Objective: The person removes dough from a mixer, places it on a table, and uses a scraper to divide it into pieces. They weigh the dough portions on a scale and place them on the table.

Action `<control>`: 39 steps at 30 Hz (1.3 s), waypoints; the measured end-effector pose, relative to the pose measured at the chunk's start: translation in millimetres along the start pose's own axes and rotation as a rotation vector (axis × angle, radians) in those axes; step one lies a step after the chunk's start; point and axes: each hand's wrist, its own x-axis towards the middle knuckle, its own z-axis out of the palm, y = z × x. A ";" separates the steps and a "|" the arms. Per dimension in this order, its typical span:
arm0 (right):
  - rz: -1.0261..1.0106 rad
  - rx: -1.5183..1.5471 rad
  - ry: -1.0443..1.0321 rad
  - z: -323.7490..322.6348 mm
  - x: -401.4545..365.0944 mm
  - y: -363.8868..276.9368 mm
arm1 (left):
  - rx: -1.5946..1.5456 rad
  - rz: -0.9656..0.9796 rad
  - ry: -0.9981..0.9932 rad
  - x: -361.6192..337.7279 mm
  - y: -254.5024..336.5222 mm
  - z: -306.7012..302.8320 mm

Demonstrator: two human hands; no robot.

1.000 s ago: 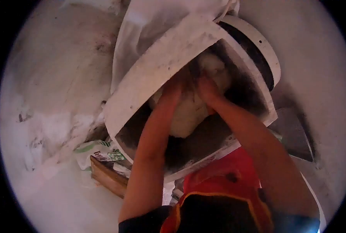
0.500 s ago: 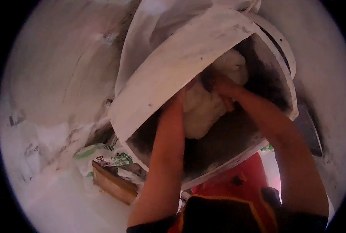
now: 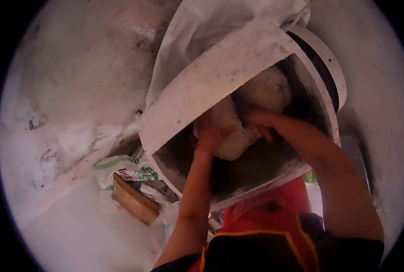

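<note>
A pale lump of dough (image 3: pixel 233 143) lies inside a dark-lined, white-edged box (image 3: pixel 265 168). On its left side rests my left hand (image 3: pixel 213 129), the fingers curled over the dough. My right hand (image 3: pixel 260 120) grips the lump's upper right edge, its fingers partly hidden in shadow. Behind that hand sits a second rounded pale lump of dough (image 3: pixel 274 88), deeper in the box. A wide white panel (image 3: pixel 215 86) crosses the box opening above both hands.
White cloth (image 3: pixel 177 50) hangs behind the box. Lower left, a wooden block (image 3: pixel 134 199) lies against a white and green printed bag (image 3: pixel 116 170). A curved white rim (image 3: pixel 331 68) stands at the upper right. A stained pale wall (image 3: pixel 84 77) fills the left.
My left hand has come out from under the panel's edge and now shows on the dough's left side. My right hand stays by the dough. The view has shifted slightly.
</note>
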 end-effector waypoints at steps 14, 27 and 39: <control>0.295 0.586 -0.170 36.7 -58.0 -32.4 | -0.246 -0.284 0.030 -19.5 -110.6 14.3; -0.062 -0.127 0.829 51.5 47.2 31.1 | 0.189 -0.148 0.181 28.3 14.2 -17.4; -0.151 -0.138 0.469 31.4 67.7 30.6 | 0.117 -0.213 -0.077 80.6 -70.8 13.3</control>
